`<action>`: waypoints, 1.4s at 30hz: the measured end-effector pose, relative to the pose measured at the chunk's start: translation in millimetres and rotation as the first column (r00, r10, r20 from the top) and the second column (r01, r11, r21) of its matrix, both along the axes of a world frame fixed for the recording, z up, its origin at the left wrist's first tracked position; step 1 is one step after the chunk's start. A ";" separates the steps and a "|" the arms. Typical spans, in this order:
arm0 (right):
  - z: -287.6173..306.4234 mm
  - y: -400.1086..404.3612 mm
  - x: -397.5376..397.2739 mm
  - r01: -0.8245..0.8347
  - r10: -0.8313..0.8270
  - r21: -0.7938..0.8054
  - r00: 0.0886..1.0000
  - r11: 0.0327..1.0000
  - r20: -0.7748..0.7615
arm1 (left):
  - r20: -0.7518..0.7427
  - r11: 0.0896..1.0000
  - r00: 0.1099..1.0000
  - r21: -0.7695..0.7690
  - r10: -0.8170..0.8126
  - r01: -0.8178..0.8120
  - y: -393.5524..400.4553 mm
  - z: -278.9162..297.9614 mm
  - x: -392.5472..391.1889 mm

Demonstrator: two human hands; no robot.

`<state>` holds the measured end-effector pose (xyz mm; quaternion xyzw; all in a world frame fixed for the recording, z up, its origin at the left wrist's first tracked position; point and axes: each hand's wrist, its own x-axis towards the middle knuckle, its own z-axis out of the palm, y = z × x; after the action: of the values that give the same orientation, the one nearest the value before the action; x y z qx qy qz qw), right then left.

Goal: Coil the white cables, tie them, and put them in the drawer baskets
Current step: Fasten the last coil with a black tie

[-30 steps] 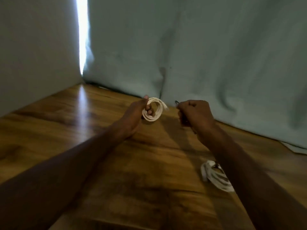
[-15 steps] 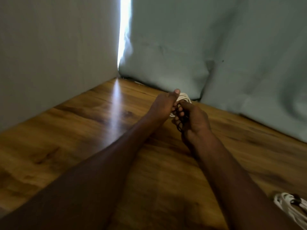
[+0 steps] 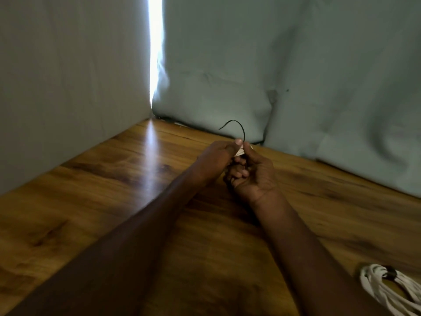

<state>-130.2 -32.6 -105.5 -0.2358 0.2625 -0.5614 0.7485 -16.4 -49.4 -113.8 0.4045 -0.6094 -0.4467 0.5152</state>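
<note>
I am working over the wooden desk (image 3: 114,201), near its far edge where the pale cloth (image 3: 296,76) is hanging, so both arms are reaching well forward. A finished white coil (image 3: 382,286), already bound with a dark tie, is lying at the desk's near right corner, out of my way. My left hand (image 3: 216,157) is curling round the small cable coil (image 3: 242,151), keeping its loops together, while my right hand (image 3: 252,172) is pinching the black tie (image 3: 237,128) against it, leaving the free end arching upward for wrapping. No drawer baskets are showing.
</note>
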 end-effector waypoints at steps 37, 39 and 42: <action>31.7 26.1 -25.8 0.005 -0.475 -0.658 0.696 0.753 -0.538 | -0.118 0.680 0.688 -0.106 0.716 -0.726 -2.3 14.1 45.9; 33.0 27.6 -28.3 -0.014 -0.419 -0.633 0.739 0.774 -0.528 | -0.123 0.693 0.697 -0.082 0.706 -0.717 -2.8 13.3 45.9; 36.5 29.8 -29.3 -0.038 -0.319 -0.575 0.801 0.817 -0.507 | -0.123 0.705 0.707 -0.068 0.696 -0.706 -2.7 12.9 45.4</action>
<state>-159.5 -2.8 -69.0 -0.5830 0.3201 -0.5696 0.4829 29.0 -52.0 -101.0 0.5566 -0.4100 -0.2005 0.6942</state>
